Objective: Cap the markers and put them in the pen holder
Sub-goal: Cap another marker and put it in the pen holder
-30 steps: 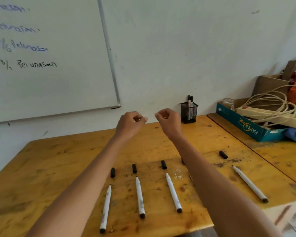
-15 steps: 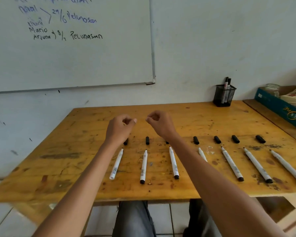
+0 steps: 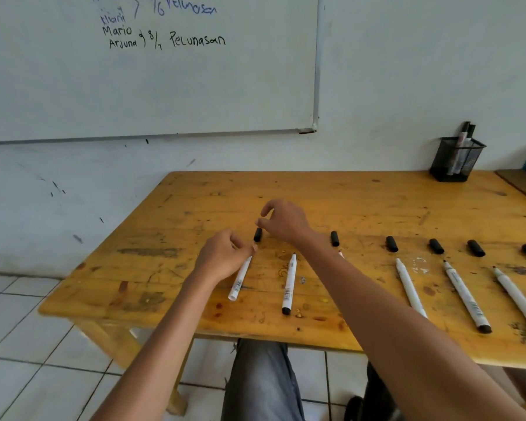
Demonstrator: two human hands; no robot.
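Left hand (image 3: 222, 256): over the front left part of the counter (image 3: 362, 202), its fingers (image 3: 239, 242) curled and pinching the tip end of the first marker.
First marker (image 3: 240, 278): white barrel, uncapped, slanting back toward the person. I cannot tell whether its near end rests on the wood.
Right hand (image 3: 286, 221): reached across just beyond the left hand, thumb and forefinger curved with a small gap between them and holding nothing. They sit just above the first cap (whether they touch it cannot be told).
First cap (image 3: 257, 234): black, lying on the counter just beyond the first marker's tip.
Second marker (image 3: 289, 284): flat on the counter beside the first, uncapped, tip pointing away from the person.
Further markers (image 3: 409, 287): three uncapped ones lie to the right in the same row. Another is mostly hidden under the right forearm.
Loose caps (image 3: 391, 244): five more black caps in a line across the counter, each apart from the marker tips.
Pen holder (image 3: 457, 161): black mesh, at the counter's far right against the wall, well apart from both hands, with a few pens standing in it.
Whiteboard (image 3: 149, 71): on the wall behind, with handwriting near its top.
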